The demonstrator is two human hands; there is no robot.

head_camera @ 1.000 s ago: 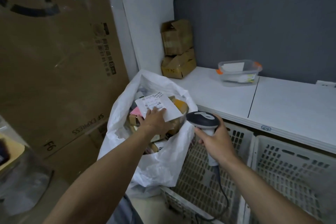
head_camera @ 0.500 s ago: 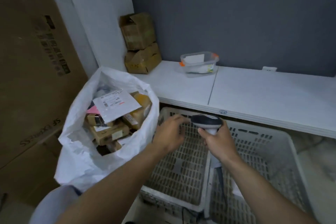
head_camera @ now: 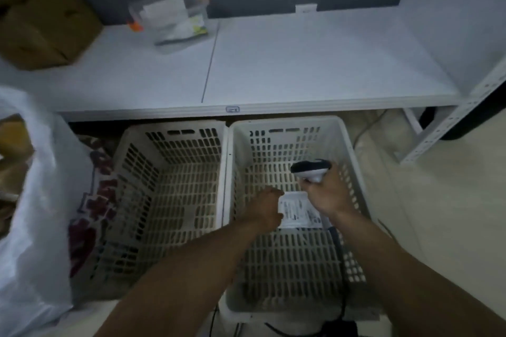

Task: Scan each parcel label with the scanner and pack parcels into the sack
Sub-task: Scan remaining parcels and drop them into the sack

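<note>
our right hand [head_camera: 328, 195] wraps its fingers round the scanner [head_camera: 310, 169]; our left hand [head_camera: 267, 208] meets the parcel [head_camera: 299, 209] in the right basket [head_camera: 284, 122], finger grip unclear

The left hand [head_camera: 267, 206], having left the white plastic sack [head_camera: 41, 200], is reaching down into the right-hand white slotted plastic basket [head_camera: 284, 122] and meeting the left edge of a flat white labelled parcel [head_camera: 298, 209]. The right hand [head_camera: 327, 194] is carrying the black-and-white handheld scanner [head_camera: 310, 169] over that basket, just beside the parcel.
</note>
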